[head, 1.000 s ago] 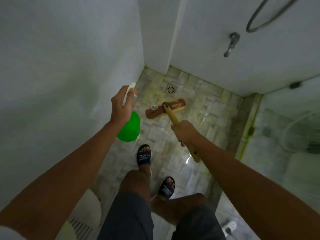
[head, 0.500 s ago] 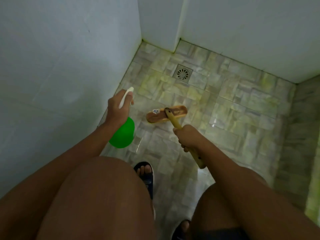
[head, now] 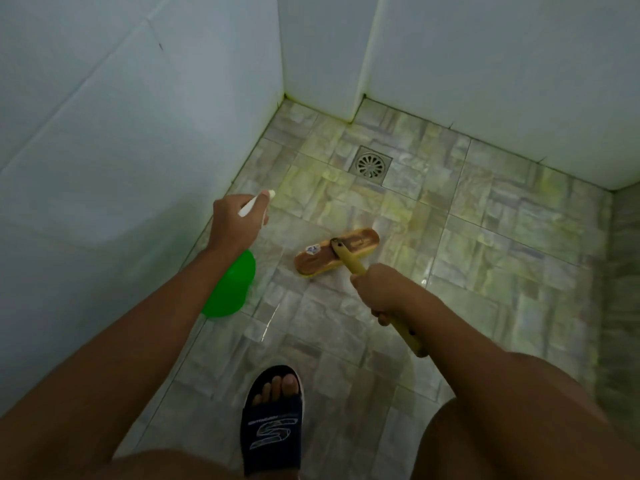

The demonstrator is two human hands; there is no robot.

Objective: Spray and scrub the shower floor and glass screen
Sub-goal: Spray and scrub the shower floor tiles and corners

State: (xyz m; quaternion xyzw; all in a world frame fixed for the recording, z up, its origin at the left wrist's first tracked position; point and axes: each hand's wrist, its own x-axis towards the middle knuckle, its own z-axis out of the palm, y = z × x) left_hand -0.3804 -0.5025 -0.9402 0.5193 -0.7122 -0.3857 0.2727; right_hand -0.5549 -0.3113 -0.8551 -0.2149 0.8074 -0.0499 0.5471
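Since the earlier frames the view has dropped from the shower wall fittings toward the floor, and the person has bent lower, with both knees now at the bottom edge of the view. The floor drain (head: 370, 165) has shifted from the top of the view to about 12 o'clock of the brush head. Both hands keep the same grips as before.

The left hand (head: 235, 226) is curled round the neck of the green spray bottle (head: 230, 289), with the white nozzle (head: 256, 201) aimed toward 1 o'clock, at the tiles short of the drain. Whether the trigger is pressed cannot be told; no spray mist is visible.

The right hand (head: 384, 289) is wrapped round the yellow handle of the scrub brush (head: 337, 255). The brush head lies flat on the shower floor (head: 502, 244), between the 2 hands, at 6 o'clock of the drain. The handle end projects behind the hand toward 5 o'clock.

1 sandalled foot (head: 273, 420) stands on the tiles at 6 o'clock of the brush.

The floor shows yellow-green staining round the drain and wet gloss near the brush. Judgement: the lower stance places the floor phase in hand, with spraying and scrubbing about to proceed near the drain. The glass screen is not in view and appears not yet addressed.
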